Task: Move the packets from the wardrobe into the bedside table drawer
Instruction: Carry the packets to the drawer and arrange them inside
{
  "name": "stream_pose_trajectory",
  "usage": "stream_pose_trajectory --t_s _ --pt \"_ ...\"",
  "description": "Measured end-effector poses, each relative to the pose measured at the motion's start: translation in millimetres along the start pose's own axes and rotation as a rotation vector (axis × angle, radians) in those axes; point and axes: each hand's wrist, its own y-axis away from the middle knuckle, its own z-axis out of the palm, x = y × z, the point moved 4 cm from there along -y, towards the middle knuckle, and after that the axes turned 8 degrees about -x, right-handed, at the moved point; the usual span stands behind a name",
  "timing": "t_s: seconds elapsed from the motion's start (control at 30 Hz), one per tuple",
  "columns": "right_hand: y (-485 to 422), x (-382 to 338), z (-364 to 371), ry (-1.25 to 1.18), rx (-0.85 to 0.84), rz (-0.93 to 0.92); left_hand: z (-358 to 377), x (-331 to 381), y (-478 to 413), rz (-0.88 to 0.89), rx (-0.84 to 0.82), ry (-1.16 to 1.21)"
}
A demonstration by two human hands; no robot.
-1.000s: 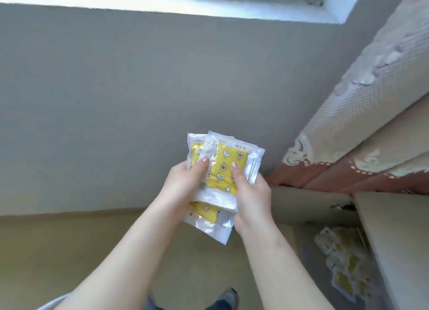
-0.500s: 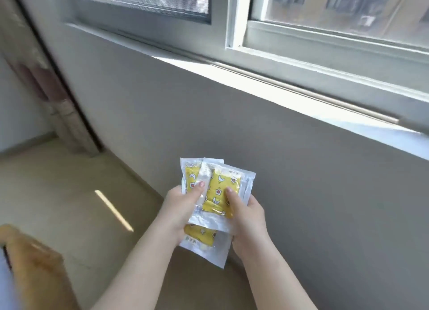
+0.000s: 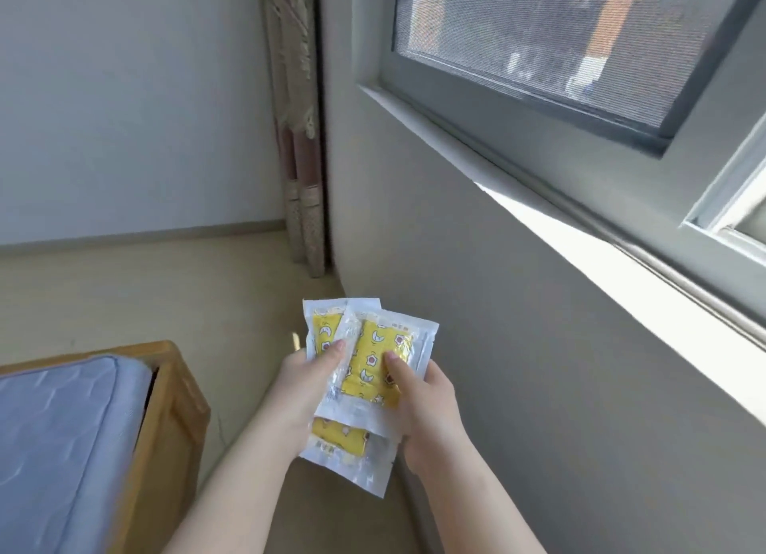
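Forearms bare, entering from the lower edge and converging at mid-frame. At their ends, left hand (image 3: 306, 392) and right hand (image 3: 427, 408) side by side, both gripping a fanned stack of packets (image 3: 375, 392). Stack held in the air before the body, above the floor (image 3: 145, 296) and just beside the grey wall (image 3: 518, 367) under the window.

Grip: left thumb (image 3: 331, 352) laid across the clear edge of the top packet (image 3: 377, 358); right thumb (image 3: 396, 367) pressed on its yellow printed panel; remaining fingers of both hands curled beneath the stack, mostly hidden.

Packets of clear film with yellow inserts bearing moons, stars and flowers, overlapped and skewed; lower packet (image 3: 338, 435) protruding below the hands. At least two visible; exact count not discernible.

Lower left: corner of a wooden bed frame (image 3: 174, 408) carrying a blue-grey mattress (image 3: 62, 429).

Beyond: pale floor running to a skirting board and a white far wall (image 3: 124, 97).

Far corner: patterned curtain (image 3: 298, 139), gathered, hanging upright down to the floor.

Upper right: sunlit window sill (image 3: 580, 238) and grey-framed window (image 3: 559, 35) with a mesh screen.
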Motion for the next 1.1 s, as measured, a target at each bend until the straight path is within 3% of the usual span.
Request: stream_pose_trajectory --t_s 0.3,0.5,0.87,1.1 --pt "-96.7 -0.4 52.5 0.061 -0.231 0.154 -53.0 31.6 -52.9 0.045 0.292 0.083" --pt "-184.8 4.7 113.5 0.14 -0.312 0.175 -117.9 61.7 -117.3 0.041 0.401 0.121" --pt "-418.3 -0.5 355.3 0.159 -0.468 0.183 -318.9 240.1 -287.0 0.179 0.558 0.114" --pt "-550.5 -11.3 436.0 0.127 -0.468 0.213 -393.6 304.0 -403.9 0.149 0.576 0.132"
